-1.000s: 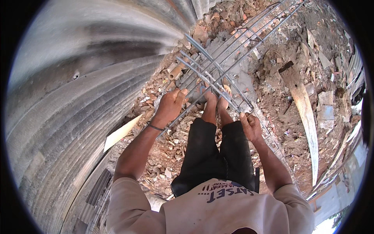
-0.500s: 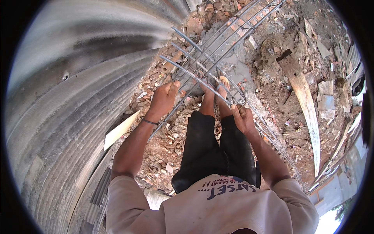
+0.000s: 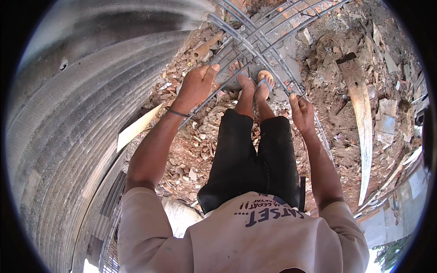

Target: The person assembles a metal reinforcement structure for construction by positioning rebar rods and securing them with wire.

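Note:
Two steel rebar cages cross in front of my feet. The long cage [image 3: 268, 48] slants from far right down toward my left hand. Across it lies the other cage [image 3: 240, 38], running from far left to near right. My left hand [image 3: 196, 86] is closed round a bar of the long cage, its thumb along the top. My right hand [image 3: 302, 113] grips the crossing cage at its near right part, thumb up on a bar. My palms hide the exact grip points.
A corrugated wall [image 3: 91, 91] rises close on the left, with a pale board [image 3: 136, 127] against its foot. Broken rubble [image 3: 200, 150] covers the ground around my sandalled feet [image 3: 264, 82]. On the right lies a weathered timber [image 3: 357, 109].
The crossing cage has shifted farther away, and its bars now lie beyond my feet. My right hand has moved forward with it. My left hand stays on its bar, slightly farther forward.

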`<state>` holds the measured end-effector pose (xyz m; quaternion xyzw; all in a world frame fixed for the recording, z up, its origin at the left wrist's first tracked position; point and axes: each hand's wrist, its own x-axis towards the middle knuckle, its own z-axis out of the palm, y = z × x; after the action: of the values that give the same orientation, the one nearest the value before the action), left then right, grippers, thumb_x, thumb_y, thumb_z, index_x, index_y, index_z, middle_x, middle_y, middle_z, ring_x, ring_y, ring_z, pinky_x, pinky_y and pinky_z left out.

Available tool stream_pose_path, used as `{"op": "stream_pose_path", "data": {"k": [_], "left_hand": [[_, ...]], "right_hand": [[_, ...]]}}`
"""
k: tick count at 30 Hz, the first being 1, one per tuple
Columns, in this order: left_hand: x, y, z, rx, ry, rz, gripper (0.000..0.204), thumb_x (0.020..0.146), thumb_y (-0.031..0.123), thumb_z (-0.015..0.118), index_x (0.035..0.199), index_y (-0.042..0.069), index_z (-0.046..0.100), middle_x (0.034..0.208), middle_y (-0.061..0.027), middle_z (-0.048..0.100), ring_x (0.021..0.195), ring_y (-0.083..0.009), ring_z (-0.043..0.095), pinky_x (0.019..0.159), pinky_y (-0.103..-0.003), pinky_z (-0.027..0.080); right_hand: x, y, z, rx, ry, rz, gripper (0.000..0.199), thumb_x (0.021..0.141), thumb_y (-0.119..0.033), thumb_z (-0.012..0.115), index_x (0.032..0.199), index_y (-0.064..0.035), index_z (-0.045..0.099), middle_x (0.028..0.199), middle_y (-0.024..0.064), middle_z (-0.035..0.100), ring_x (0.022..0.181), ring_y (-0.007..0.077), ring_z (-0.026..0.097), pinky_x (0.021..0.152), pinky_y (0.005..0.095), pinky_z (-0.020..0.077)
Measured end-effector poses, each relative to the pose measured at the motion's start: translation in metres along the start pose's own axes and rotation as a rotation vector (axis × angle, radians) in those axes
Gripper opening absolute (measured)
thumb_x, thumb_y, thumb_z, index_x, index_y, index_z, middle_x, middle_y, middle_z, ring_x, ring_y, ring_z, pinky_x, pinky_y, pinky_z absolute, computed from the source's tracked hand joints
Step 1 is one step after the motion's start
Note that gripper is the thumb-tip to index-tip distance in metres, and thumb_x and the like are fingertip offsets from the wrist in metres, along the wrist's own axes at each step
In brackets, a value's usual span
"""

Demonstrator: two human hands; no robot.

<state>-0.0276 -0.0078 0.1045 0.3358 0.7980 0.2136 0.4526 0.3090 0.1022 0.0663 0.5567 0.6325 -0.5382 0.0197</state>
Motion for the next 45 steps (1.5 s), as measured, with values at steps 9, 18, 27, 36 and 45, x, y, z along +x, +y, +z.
{"op": "stream_pose_path", "data": {"k": [9,18,27,36,45], "left_hand": [[-0.004,-0.005,0.011,0.003,-0.034,-0.036,0.052,0.103,0.042,0.049,0.078,-0.003,0.061,0.06,-0.0149,0.055,0.061,-0.0285,0.057,0.063,-0.043,0.046],[-0.041,0.024,0.002,-0.051,-0.091,-0.077,0.05,0.105,0.041,0.047,0.081,-0.001,0.056,0.066,-0.0008,0.045,0.064,-0.0111,0.041,0.06,-0.032,0.04],[-0.056,0.049,-0.014,-0.004,-0.138,-0.058,0.051,0.106,0.042,0.044,0.076,0.001,0.053,0.063,-0.0041,0.044,0.062,-0.0157,0.044,0.061,-0.035,0.041],[-0.074,0.059,-0.004,-0.073,-0.153,-0.05,0.049,0.107,0.039,0.043,0.078,0.001,0.051,0.065,-0.0048,0.044,0.061,-0.0165,0.041,0.061,-0.035,0.04],[-0.079,0.051,0.019,-0.14,-0.177,-0.057,0.046,0.107,0.037,0.044,0.081,0.0,0.053,0.065,-0.0041,0.043,0.061,-0.0166,0.041,0.061,-0.035,0.04]], "right_hand": [[0.002,0.005,0.003,0.045,-0.013,0.033,0.057,0.101,-0.046,0.058,0.064,-0.005,0.041,0.063,-0.0033,0.034,0.063,0.0087,0.03,0.055,0.0316,0.0293],[-0.008,-0.012,-0.005,0.067,-0.034,-0.017,0.059,0.1,-0.047,0.058,0.064,-0.0023,0.044,0.059,0.0002,0.037,0.061,0.0096,0.034,0.053,0.0335,0.0326],[-0.019,-0.014,-0.016,0.138,-0.066,-0.032,0.057,0.101,-0.041,0.06,0.063,-0.0016,0.045,0.059,0.0004,0.041,0.06,0.0096,0.036,0.054,0.0325,0.0341],[-0.02,-0.019,-0.034,0.082,-0.007,-0.045,0.055,0.101,-0.043,0.058,0.065,-0.003,0.047,0.06,-0.0014,0.04,0.061,0.0087,0.035,0.054,0.0319,0.0326],[-0.029,-0.014,-0.019,0.138,-0.099,0.053,0.055,0.101,-0.041,0.059,0.064,-0.0031,0.044,0.062,-0.0013,0.042,0.063,0.0079,0.034,0.054,0.0301,0.0323]]}}
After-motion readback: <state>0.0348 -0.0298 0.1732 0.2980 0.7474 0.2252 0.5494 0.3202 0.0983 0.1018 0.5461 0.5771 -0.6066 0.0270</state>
